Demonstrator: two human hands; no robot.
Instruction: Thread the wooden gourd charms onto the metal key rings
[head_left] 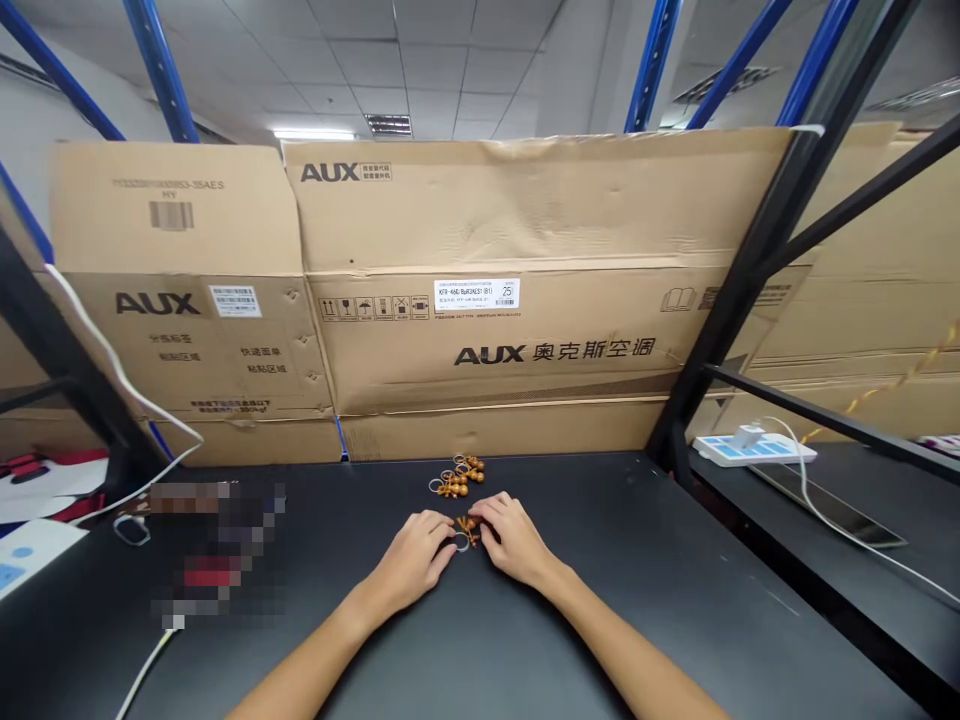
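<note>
A keychain with a metal ring and small brown gourd-shaped beads (466,527) lies on the black tabletop between my two hands. My left hand (412,557) is at its left side, with thumb and fingertips closed at the ring. From the right, my right hand (517,537) has its bent fingers and thumb at the brown beads, partly covering them. Just beyond the hands rests a small group of similar gourd keychains (454,486) with metal rings, several pieces close together.
Cardboard panels (495,230) stand along the back edge. Black rack posts (739,260) rise at both sides. A blurred-out patch of items (217,550) and a white cable (146,670) lie at left. A power strip (750,450) sits on the neighbouring surface at right.
</note>
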